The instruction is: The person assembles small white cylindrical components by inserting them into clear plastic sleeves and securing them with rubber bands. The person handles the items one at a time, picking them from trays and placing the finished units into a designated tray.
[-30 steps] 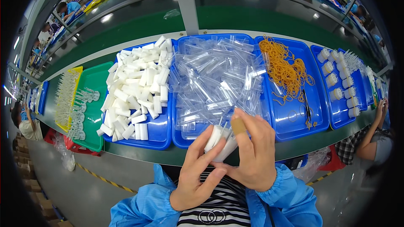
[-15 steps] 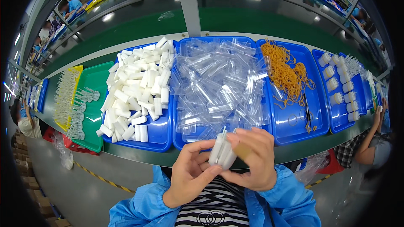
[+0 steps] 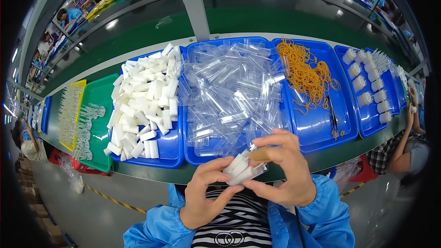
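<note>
Both my hands meet in front of the blue trays, close to my chest, around a small cluster of white pieces (image 3: 243, 169). My left hand (image 3: 202, 193) closes on its left side with thumb and fingers. From the right, my right hand (image 3: 285, 170) pinches it; one finger wears a tan cover (image 3: 260, 155). The cluster tilts up to the right, and a small clear tip shows at its upper end. Just beyond lies a blue tray (image 3: 195, 156) heaped with clear plastic sleeves (image 3: 234, 87).
To the left stand a blue tray of white blocks (image 3: 142, 96), a green tray (image 3: 103, 92) and a yellow tray with clear spiky parts (image 3: 71, 110). To the right, a tray holds orange rubber bands (image 3: 303, 71) and black tweezers (image 3: 331, 115); white round parts (image 3: 367, 98) stand farther right.
The white cluster has tipped over toward the right, and my right hand has shifted slightly right. The trays appear a little farther left in the picture.
</note>
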`<state>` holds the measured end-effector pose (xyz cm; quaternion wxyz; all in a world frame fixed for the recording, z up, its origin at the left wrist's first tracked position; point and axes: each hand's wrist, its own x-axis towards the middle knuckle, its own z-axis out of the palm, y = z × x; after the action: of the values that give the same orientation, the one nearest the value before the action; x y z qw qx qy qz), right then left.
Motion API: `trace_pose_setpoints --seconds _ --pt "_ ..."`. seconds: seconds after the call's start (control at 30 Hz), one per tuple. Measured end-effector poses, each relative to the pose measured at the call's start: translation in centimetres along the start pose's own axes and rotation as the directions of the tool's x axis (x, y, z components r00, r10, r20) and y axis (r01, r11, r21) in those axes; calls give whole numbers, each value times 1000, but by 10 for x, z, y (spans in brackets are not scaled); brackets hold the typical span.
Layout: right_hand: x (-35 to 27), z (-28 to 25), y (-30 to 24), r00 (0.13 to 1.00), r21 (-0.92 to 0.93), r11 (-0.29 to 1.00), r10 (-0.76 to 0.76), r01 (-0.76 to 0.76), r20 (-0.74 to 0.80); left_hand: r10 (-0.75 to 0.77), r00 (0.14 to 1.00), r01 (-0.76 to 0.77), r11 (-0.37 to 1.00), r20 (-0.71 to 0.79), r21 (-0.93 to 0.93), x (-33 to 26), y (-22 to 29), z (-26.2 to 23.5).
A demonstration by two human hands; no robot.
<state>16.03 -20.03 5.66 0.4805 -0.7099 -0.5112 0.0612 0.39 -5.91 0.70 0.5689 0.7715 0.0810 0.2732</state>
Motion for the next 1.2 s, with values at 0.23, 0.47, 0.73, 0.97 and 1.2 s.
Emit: trace_pose_setpoints --seconds 0.23,0.47,0.73,0.97,1.2 --pt "0 4 -1 997 44 996 74 -75 24 84 993 -95 986 87 135 5 8 -2" --pt "-7 12 -2 992 44 997 60 -56 -106 -67 997 68 998 37 -8 3 11 4" --pt "-3 1 -2 994 -4 996 -84 84 -69 -48 996 49 999 74 -21 4 5 0" --pt "29 -50 107 944 -587 792 -43 -168 -328 -225 966 255 897 123 -361 10 10 2" --pt "37 -51 123 986 -795 592 157 -136 -51 -176 976 208 932 132 -297 14 9 -2"
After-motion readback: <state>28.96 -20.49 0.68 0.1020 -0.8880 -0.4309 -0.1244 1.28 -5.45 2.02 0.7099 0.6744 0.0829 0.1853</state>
